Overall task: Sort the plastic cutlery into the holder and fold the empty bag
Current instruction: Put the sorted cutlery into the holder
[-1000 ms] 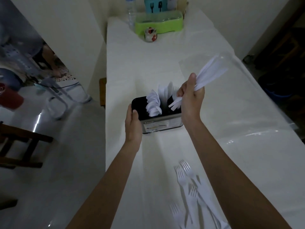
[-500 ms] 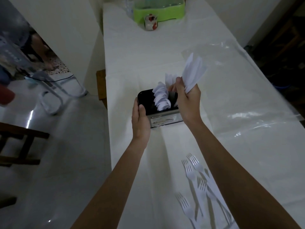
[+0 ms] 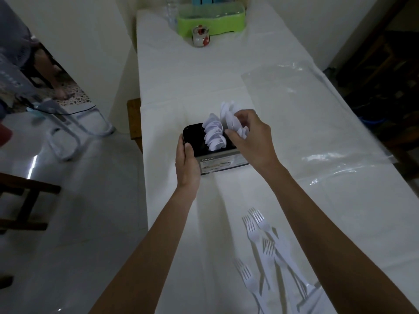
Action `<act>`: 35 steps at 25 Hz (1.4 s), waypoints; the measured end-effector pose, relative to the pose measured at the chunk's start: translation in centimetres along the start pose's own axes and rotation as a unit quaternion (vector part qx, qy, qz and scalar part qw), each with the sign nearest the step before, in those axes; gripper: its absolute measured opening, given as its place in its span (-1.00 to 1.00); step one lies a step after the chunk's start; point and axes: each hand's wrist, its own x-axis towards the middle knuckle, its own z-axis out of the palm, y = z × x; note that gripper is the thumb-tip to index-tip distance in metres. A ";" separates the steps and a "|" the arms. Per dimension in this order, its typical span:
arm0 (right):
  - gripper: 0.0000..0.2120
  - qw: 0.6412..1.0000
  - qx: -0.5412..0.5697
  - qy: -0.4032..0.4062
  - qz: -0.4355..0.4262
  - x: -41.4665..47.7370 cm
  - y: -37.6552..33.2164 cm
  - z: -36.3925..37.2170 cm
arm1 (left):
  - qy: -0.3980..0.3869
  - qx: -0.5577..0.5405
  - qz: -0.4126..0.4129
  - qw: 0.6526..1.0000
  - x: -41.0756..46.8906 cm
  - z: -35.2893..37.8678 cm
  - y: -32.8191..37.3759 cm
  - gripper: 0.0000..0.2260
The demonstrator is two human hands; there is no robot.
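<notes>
A black cutlery holder (image 3: pixel 192 134) with a label on its front stands on the white table. My left hand (image 3: pixel 187 164) grips its near left corner. One bunch of white plastic spoons (image 3: pixel 214 134) stands in the holder, bowls up. My right hand (image 3: pixel 251 139) is over the holder's right part, thumb and fingers curled round a second bunch of white spoons (image 3: pixel 231 116) that stands in the holder; their lower ends are hidden. Several white plastic forks (image 3: pixel 267 250) lie loose on the table near me. The clear plastic bag (image 3: pixel 306 123) lies flat to the right.
At the table's far end stand a green container (image 3: pixel 210 19), a small jar (image 3: pixel 200 38) and a clear bottle (image 3: pixel 171 10). The table's left edge (image 3: pixel 142 168) drops to a glossy floor, with a wooden chair (image 3: pixel 22 200) there.
My right hand turned its bunch of cutlery upright and lowered it into the holder beside the first bunch. My left hand stayed on the holder.
</notes>
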 end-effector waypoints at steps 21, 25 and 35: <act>-0.92 0.991 -0.041 0.107 -0.067 0.0 1.7 0.6 | -0.014 0.044 -0.002 0.999 0.0 -0.4 -0.1 -0.60; -0.85 0.992 0.013 0.111 -0.063 -2.7 2.1 -1.3 | -0.009 0.031 -0.011 0.999 -0.1 -1.2 -0.6 -0.60; -0.93 0.995 -0.086 -0.016 0.054 -17.9 11.5 -9.9 | -0.052 0.152 0.017 0.987 -12.8 -0.5 -8.5 -0.89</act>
